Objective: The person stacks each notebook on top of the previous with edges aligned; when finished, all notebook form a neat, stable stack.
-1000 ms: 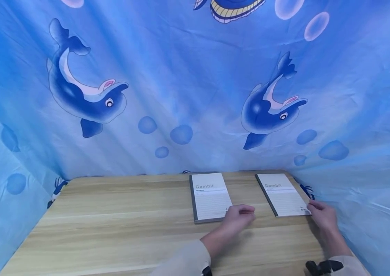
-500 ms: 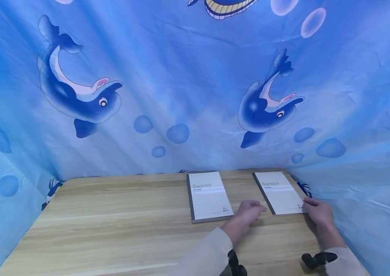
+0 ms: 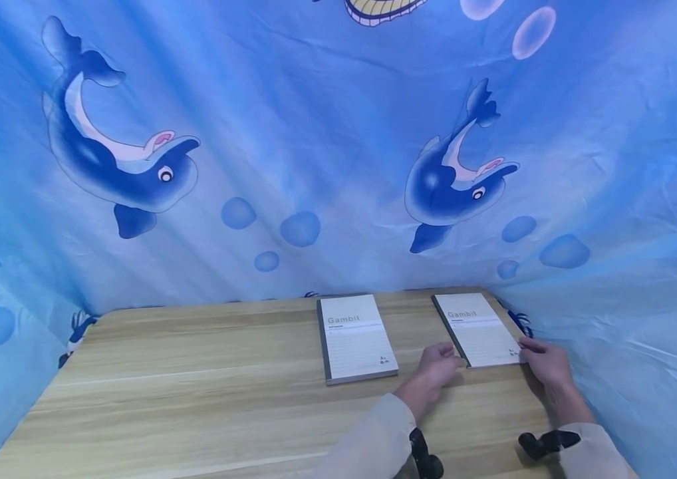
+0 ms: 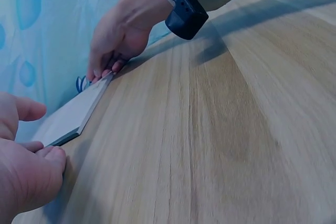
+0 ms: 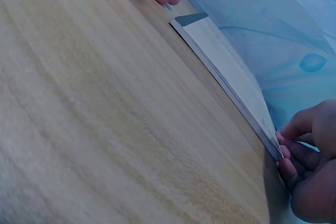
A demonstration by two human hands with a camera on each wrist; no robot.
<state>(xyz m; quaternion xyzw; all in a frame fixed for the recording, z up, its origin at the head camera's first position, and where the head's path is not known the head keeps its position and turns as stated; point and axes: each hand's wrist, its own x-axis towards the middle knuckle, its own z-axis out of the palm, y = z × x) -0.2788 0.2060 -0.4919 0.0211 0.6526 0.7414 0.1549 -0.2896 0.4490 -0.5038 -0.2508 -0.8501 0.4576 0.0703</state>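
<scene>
Two white notebooks with dark spines and "Gambit" on their covers lie on the wooden table. At the lower right corner of the right-hand notebook (image 3: 477,331), my right hand (image 3: 548,364) pinches the edge between thumb and fingers; the right wrist view shows this corner grip (image 5: 310,156) close up. My left hand (image 3: 437,366) is beside the same notebook's lower spine corner, its fingers extended and the thumb raised apart from them. In the left wrist view those fingers (image 4: 50,156) are right by the spine; whether they touch it I cannot tell. The other notebook (image 3: 358,339) lies left of my left hand.
The wooden table (image 3: 195,386) extends to the left and towards me. A blue curtain (image 3: 326,146) with printed dolphins hangs along its back edge and both sides. Black devices are strapped on both wrists, such as the right wrist camera (image 3: 548,444).
My left hand has moved right, from beside the left notebook to the right notebook's spine corner. The right hand stays at its corner. The head view has shifted slightly.
</scene>
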